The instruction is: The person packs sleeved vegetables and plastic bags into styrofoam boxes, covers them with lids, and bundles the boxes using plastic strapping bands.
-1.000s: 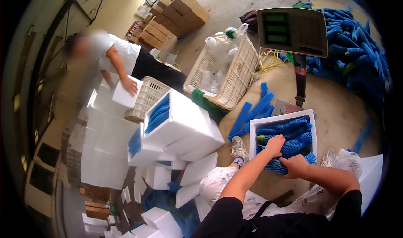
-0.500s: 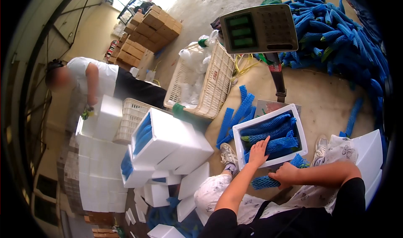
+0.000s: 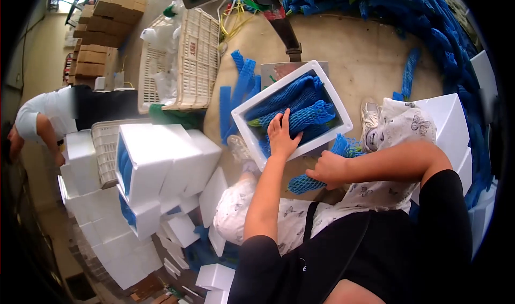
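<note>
A white foam box (image 3: 335,135) sits between my feet, tilted in view, with long produce in blue foam-net sleeves (image 3: 284,97) lying side by side in it. My left hand (image 3: 282,138) rests on the nearest sleeved pieces in the box, fingers spread and thumb apart. Just outside the box's near edge, my right hand (image 3: 328,170) is wrapped round another blue net-sleeved piece (image 3: 304,184), which sticks out at both ends of the fist. A green tip shows at the left end of one piece in the box.
A scale's post (image 3: 287,33) and metal plate (image 3: 273,71) stand behind the box. Sleeved produce is heaped (image 3: 429,25) at the upper right. A plastic crate (image 3: 196,57), stacked foam boxes (image 3: 155,159) and a person in a white shirt (image 3: 48,116) are leftward.
My view has swung right and downward, so the surroundings sit further left and higher. My left hand stays on the box's contents; my right hand still grips its sleeved piece. The other person bends lower.
</note>
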The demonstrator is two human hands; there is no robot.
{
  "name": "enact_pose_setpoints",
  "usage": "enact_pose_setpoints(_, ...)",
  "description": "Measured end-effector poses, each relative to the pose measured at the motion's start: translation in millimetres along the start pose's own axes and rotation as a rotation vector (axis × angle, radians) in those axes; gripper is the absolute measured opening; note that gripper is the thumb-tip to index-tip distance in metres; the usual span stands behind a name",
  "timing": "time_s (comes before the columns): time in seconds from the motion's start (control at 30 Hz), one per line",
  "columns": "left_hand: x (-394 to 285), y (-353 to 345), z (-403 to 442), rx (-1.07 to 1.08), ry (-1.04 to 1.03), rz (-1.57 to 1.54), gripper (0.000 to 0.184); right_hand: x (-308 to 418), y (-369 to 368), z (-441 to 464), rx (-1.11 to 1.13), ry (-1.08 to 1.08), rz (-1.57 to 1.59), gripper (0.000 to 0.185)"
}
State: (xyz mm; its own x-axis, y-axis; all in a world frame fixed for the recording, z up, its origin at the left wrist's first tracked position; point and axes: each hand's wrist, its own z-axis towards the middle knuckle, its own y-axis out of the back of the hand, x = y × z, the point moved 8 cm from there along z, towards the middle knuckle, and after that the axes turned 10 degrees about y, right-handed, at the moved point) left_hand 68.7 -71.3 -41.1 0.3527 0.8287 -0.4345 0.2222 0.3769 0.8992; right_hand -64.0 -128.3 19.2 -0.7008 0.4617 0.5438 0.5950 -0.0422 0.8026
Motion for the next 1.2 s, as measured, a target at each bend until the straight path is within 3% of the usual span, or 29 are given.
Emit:
enact_pose_setpoints(0.1, -5.9, 2.4, -9.9, 0.005, -0.057, 0.035, 0.077, -1.1, -0.8, 1.4, 0.016, -0.007, 0.006, 0.045)
enact_pose_setpoints(0.17, -28.8, 5.4, -8.9, -0.095, -0.255, 0.22, 0.068, -4.1, -5.1, 1.9, 0.016, -0.016, 0.007, 0.044)
enact_pose_setpoints(0.27, -26.2, -13.2, 8.0, 0.059, -0.221, 0.126, 0.062, -4.8, -12.4, 3.6, 0.023, -0.023, 0.007, 0.059)
enact_pose_setpoints(0.3, -27.5, -13.4, 13.8, -0.002, -0.186, 0.137, 0.052, -3.7, -12.9, 3.9, 0.032, -0.017, 0.012, 0.059)
enact_pose_setpoints(0.4, -34.2, -5.8, 27.2, -0.13, -0.131, 0.169, 0.05, -3.9, -15.8, 4.3, 0.038, -0.028, 0.012, 0.057)
enact_pose_setpoints(0.47, -37.7, -12.6, 23.5, -0.094, -0.163, 0.176, 0.05, 1.8, -19.3, 2.8, 0.052, -0.03, 0.004, 0.057)
enact_pose_setpoints(0.53, -47.0, -28.8, 23.4, -0.031, -0.277, 0.318, 0.054, 3.7, -9.2, -1.9, -0.021, 0.013, 0.048, 0.033)
enact_pose_setpoints(0.6, -42.6, -29.0, 23.6, -0.057, -0.283, 0.235, 0.057, 6.6, -4.5, -4.7, 0.034, 0.006, 0.032, 0.03)
enact_pose_setpoints(0.63, -40.5, -26.0, 22.1, -0.103, -0.277, 0.251, 0.058, 5.5, -10.5, -2.2, 0.025, 0.013, 0.038, 0.059)
enact_pose_setpoints(0.7, -33.4, -25.7, 27.6, -0.1, -0.22, 0.19, 0.055, 4.1, 9.0, -12.7, -0.004, 0.007, 0.058, 0.058)
enact_pose_setpoints(0.83, -42.0, -28.0, 31.9, 0.055, -0.154, 0.28, 0.088, -20.9, 83.3, -74.0, -0.021, -0.053, 0.139, 0.061)
enact_pose_setpoints(0.87, -40.8, -31.7, 29.2, 0.077, -0.156, 0.327, 0.092, -42.5, 104.1, -96.7, -0.057, -0.144, 0.154, 0.061)
enact_pose_setpoints(0.9, -37.6, -34.5, 27.4, 0.079, -0.148, 0.278, 0.081, -67.1, 123.5, -122.7, -0.067, -0.258, 0.213, 0.06)
enact_pose_setpoints(0.97, -48.1, -26.2, 21.9, 0.073, -0.146, 0.211, 0.077, -130.2, 135.0, -177.7, -0.262, -0.478, 0.288, 0.062)
enact_pose_setpoints(1.03, -51.8, -23.6, 21.9, 0.057, -0.166, 0.167, 0.068, -194.6, 124.7, -246.7, -0.443, -0.922, 0.302, 0.066)
enact_pose_setpoints(1.13, -45.6, -32.8, 28.7, 0.054, -0.166, 0.259, 0.068, -272.0, 54.9, -327.7, -0.744, -1.316, 0.365, 0.068)
enact_pose_setpoints(1.2, -42.2, -36.3, 32.9, 0.053, -0.154, 0.294, 0.068, -301.8, 0.0, -359.1, -0.738, -1.475, 0.416, 0.067)
